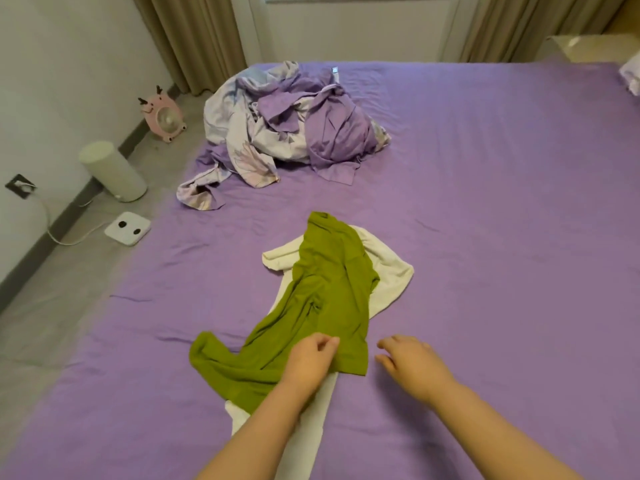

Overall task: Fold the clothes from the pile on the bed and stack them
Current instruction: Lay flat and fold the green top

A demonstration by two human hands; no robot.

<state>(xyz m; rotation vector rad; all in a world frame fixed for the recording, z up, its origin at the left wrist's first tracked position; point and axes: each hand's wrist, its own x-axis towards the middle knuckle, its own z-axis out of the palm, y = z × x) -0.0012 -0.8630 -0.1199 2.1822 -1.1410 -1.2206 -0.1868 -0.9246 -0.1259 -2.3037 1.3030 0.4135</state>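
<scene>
The wide bed covered in a purple fitted sheet (485, 202) carries all the work, and no folded stack shows anywhere on it, so the task stands near its beginning. Toward the far left of the bed lies the crumpled pile of lilac and pale printed fabric (291, 129), untouched in a loose heap, with one strip trailing toward the bed's left edge; all of it remains to be folded. Nearer the person, the olive-green long-sleeved top (329, 289) lies rumpled and unfolded, one sleeve curling off to the left, and it rests on top of a cream-white garment (384, 271) that shows at both sides and below it; neither piece has a fold in it yet. The left hand (311, 362) rests on the green top's lower hem, its grip pinching the cloth between thumb and curled fingers. The right hand (412, 362) hovers just beside the hem's right corner, apart from the cloth, its grip spread and holding nothing. By my judgement the step in hand is laying the green top flat; every fold and the stacking itself are outstanding.
</scene>
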